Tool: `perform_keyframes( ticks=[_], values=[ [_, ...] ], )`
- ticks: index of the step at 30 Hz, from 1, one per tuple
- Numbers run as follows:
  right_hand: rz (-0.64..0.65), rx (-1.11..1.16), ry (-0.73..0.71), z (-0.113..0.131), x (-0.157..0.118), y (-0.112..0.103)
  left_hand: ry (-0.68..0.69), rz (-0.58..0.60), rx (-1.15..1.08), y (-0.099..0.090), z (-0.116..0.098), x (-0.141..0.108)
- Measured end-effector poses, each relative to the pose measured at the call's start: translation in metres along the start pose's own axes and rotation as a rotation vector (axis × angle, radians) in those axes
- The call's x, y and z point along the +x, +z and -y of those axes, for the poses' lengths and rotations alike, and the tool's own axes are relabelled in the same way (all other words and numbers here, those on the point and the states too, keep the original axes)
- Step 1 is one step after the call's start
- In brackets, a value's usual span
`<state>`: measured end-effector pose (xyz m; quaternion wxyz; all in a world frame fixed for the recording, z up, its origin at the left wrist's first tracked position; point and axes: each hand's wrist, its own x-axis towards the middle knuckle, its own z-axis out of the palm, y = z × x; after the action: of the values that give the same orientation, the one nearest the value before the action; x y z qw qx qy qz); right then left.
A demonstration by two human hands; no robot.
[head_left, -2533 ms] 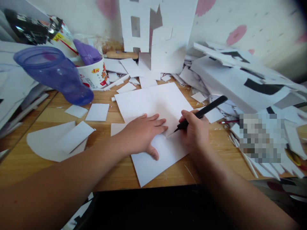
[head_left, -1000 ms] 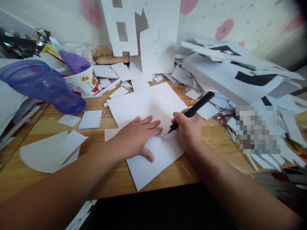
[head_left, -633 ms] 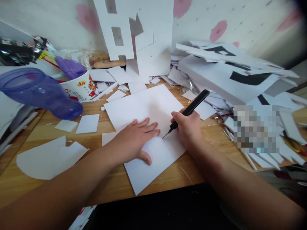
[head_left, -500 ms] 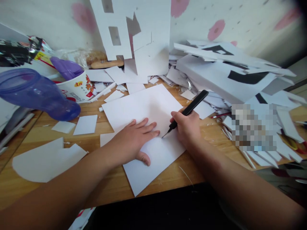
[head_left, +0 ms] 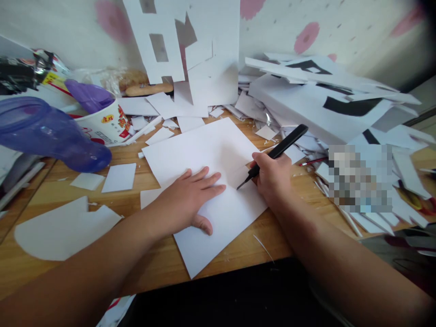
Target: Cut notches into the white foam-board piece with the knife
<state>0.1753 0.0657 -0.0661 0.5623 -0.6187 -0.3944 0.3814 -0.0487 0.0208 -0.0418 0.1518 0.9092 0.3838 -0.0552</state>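
Observation:
My left hand (head_left: pixel 192 197) lies flat with fingers spread on a white board (head_left: pixel 218 234) at the middle of the desk, pressing on it. A second white piece (head_left: pixel 190 147) shows beyond it, partly covered by my hand; how the two overlap is hard to tell. My right hand (head_left: pixel 272 177) is wrapped round a slim black craft knife (head_left: pixel 284 145), held slanted like a pen. Its thin tip points down at the white board, to the right of my left fingertips.
Offcuts (head_left: pixel 119 177) and a curved white piece (head_left: pixel 61 229) lie on the left of the wooden desk (head_left: pixel 231 263). A purple bottle (head_left: pixel 51 129) and a paper cup (head_left: pixel 102 122) stand behind them. A cut-out white panel (head_left: pixel 214 59) leans at the back; stacked white pieces (head_left: pixel 293 100) fill the right.
My right hand has moved a little to the right and away from me, and the knife tip with it. My left hand stays in its place on the board.

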Motion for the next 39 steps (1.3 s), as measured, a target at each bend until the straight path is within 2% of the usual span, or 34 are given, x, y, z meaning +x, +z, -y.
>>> perform_keyframes(
  ticks=[3,5,17,20,25,26,28,31,33,35,39],
  values=[
    [-0.069,0.046,0.06,0.004,0.002,0.002,-0.003,0.014,-0.004,0.001,0.0,-0.001],
    [-0.084,0.03,0.046,0.006,0.002,0.003,-0.008,0.022,-0.004,0.001,0.0,-0.001],
    [-0.033,-0.009,-0.005,0.009,0.004,-0.002,-0.007,0.037,-0.016,-0.005,-0.004,0.0],
    [0.018,-0.006,-0.112,0.018,-0.002,-0.005,0.01,0.028,-0.017,-0.008,-0.007,0.0],
    [-0.03,0.114,-0.461,0.053,-0.009,-0.022,0.001,0.059,-0.006,-0.012,-0.009,0.0],
    [-0.011,0.145,-0.466,0.059,-0.01,-0.027,0.001,0.065,0.0,-0.013,-0.009,0.001],
    [0.1,0.179,-0.36,0.063,-0.014,-0.037,0.002,0.054,0.004,-0.015,-0.011,0.0],
    [0.281,0.244,-0.096,0.055,-0.026,-0.053,-0.022,0.024,-0.004,-0.017,-0.015,-0.002],
    [0.293,0.304,-0.027,0.044,-0.035,-0.063,-0.047,0.011,-0.006,-0.018,-0.021,-0.003],
    [0.248,0.314,-0.064,0.03,-0.044,-0.071,-0.053,-0.008,0.002,-0.02,-0.029,-0.003],
    [0.11,0.228,-0.277,0.005,-0.052,-0.082,0.011,-0.05,0.055,-0.025,-0.046,0.005]
  ],
)
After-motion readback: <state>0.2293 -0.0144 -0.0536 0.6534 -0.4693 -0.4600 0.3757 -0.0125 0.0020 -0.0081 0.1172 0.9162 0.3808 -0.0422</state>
